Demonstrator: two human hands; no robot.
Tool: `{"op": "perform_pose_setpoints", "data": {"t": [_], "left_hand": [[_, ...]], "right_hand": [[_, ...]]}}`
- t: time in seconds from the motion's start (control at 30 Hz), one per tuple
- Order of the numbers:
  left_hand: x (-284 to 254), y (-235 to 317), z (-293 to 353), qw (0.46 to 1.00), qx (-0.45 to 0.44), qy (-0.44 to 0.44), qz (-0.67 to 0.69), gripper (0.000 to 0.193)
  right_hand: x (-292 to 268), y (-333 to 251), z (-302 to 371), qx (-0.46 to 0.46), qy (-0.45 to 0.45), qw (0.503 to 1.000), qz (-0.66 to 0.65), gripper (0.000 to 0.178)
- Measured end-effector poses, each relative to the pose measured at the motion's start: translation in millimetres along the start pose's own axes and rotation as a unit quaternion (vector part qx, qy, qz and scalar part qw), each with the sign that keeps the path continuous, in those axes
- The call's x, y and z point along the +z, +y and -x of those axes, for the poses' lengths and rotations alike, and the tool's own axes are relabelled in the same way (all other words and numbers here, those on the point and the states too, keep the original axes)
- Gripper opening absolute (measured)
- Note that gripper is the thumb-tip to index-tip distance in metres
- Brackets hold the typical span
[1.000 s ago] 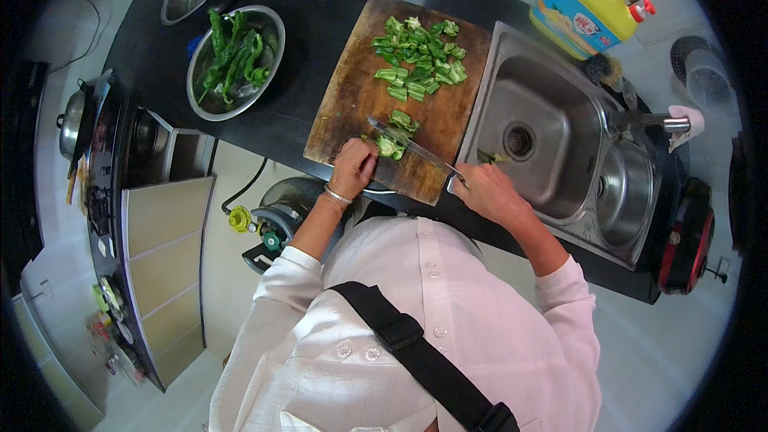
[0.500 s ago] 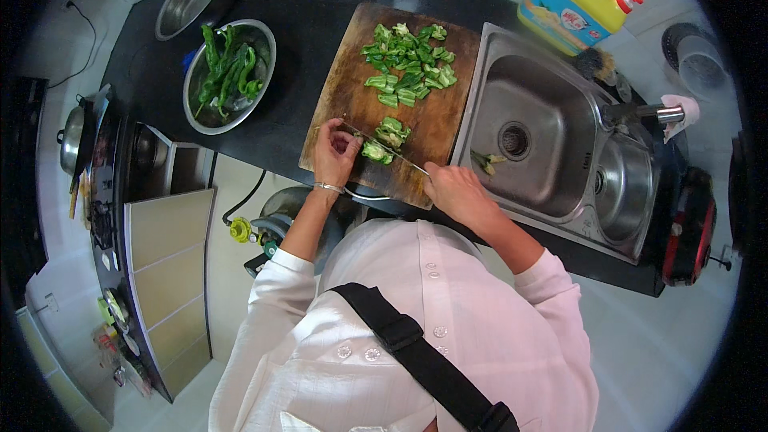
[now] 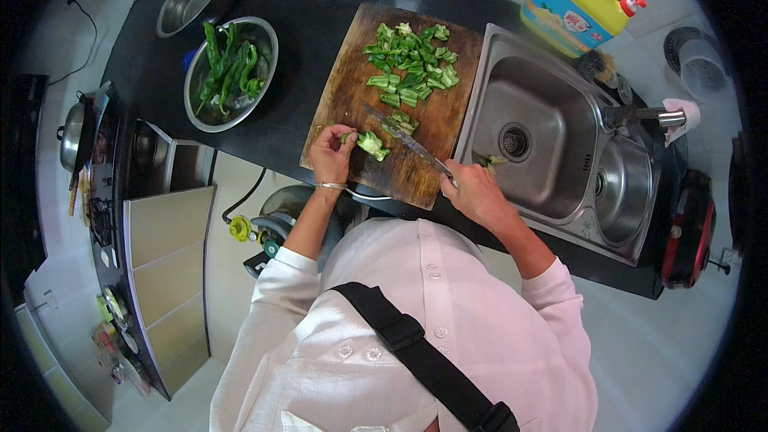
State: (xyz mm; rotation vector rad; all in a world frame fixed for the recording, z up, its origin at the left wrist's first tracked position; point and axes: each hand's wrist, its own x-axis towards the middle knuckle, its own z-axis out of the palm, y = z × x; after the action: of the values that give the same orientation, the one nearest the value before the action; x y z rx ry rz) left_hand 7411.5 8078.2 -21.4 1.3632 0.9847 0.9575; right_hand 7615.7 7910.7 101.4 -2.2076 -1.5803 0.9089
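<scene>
On the wooden cutting board (image 3: pixel 340 100), my left hand (image 3: pixel 330 156) has its fingers pinched together at a short piece of green pepper (image 3: pixel 373 146), whose pale inside faces up. The tips partly hide where they grip it. My right hand (image 3: pixel 482 194) is closed around the handle of a kitchen knife (image 3: pixel 410 142). Its blade points to the far left, slanting over the board to the right of that piece. Partly behind the blade lies a small group of cut pepper (image 3: pixel 404 121). A larger heap of chopped green pepper (image 3: pixel 412 60) covers the board's far half.
Whole green peppers (image 3: pixel 228 72) lie in a metal bowl (image 3: pixel 270 84) at the left, with another metal basin (image 3: pixel 192 0) behind it. A double steel sink (image 3: pixel 552 168) adjoins the board on the right. At the back right stands a yellow jug (image 3: pixel 572 4).
The knife has moved right, away from my left hand, and its blade now crosses the cut group. My right hand has shifted slightly right. The pinched pepper piece is now apart from the blade.
</scene>
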Motion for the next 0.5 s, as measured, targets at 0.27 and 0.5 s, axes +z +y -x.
{"op": "perform_pose_setpoints", "data": {"t": [0.27,0.5], "left_hand": [[1.9,8.8,3.8,1.0,0.003,-0.013,0.0,0.013],[-2.1,2.5,3.7,0.999,0.002,-0.018,-0.049,0.012]], "right_hand": [[6.9,-11.6,9.4,-0.05,0.014,0.999,0.006,0.018],[9.5,-8.2,9.3,-0.062,0.014,0.998,0.025,0.018]]}}
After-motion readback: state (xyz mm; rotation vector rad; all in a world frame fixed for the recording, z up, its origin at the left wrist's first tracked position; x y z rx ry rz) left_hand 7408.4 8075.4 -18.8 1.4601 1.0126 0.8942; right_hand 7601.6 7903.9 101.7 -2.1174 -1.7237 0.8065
